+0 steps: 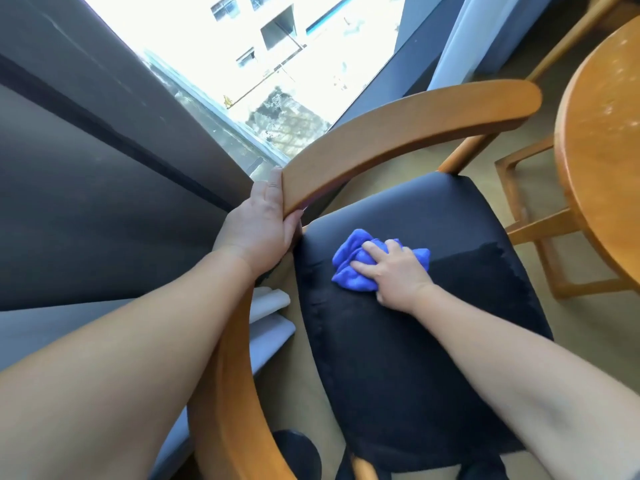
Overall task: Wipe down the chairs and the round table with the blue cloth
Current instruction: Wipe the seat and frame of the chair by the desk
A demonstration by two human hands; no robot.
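Nearest: left forearm (121, 341) and right forearm (519, 358) reach in from the lower corners.
Left edge: dark wall panel (86, 168), with a bright window (263, 64) above it.
Left hand (258, 223): fingers wrapped around the end of the chair rail (398, 129), thumb lying along the wood.
Blue cloth (349, 261): bunched at centre frame, lying on the black seat (398, 358).
Handling: I judge it soft, light and floppy; best taken as a wad under the palm.
Right hand (394, 268): fingers bent over the wad, pressing it onto the seat.
Surface: the seat looks padded and matte, so I expect some drag.
Right edge: round table (602, 150), glossy wood, not yet reached.
Room: tan floor (391, 174) below.
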